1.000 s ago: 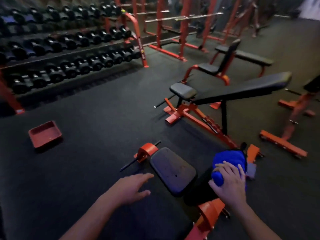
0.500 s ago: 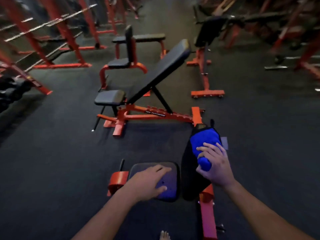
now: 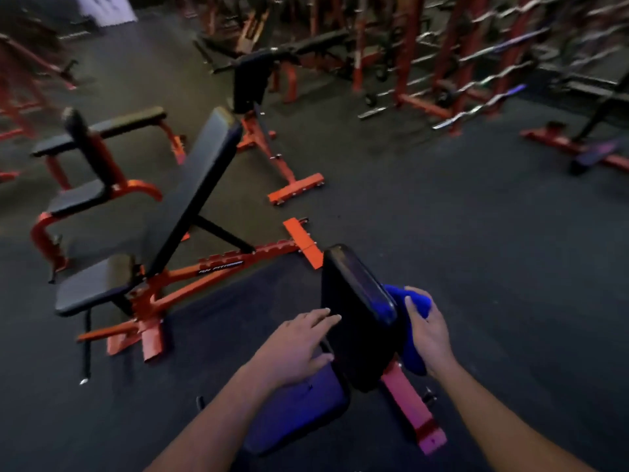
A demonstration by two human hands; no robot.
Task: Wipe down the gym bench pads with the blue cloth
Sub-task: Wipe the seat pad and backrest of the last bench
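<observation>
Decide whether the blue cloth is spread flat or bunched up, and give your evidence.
Bunched up. The blue cloth sits wadded in the right hand, whose fingers curl round it beside the back pad.

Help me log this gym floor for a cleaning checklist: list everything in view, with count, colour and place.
blue cloth: one, blue, bunched at the right side of the nearest back pad.
nearest back pad: one, black, raised, bottom centre.
nearest seat pad: one, black with a bluish sheen, below the left hand.
nearest bench frame: one, orange-red, under those pads.
incline bench: one, black pads on an orange-red frame, centre left.
upright-back seat: one, black and orange-red, far left.
further benches: several, blurred, at the back.
bar racks: count unclear, red with chrome bars, upper right.
floor: dark rubber.
left hand: fingers straight, at the back pad's left edge.
right hand: grips the cloth.
</observation>
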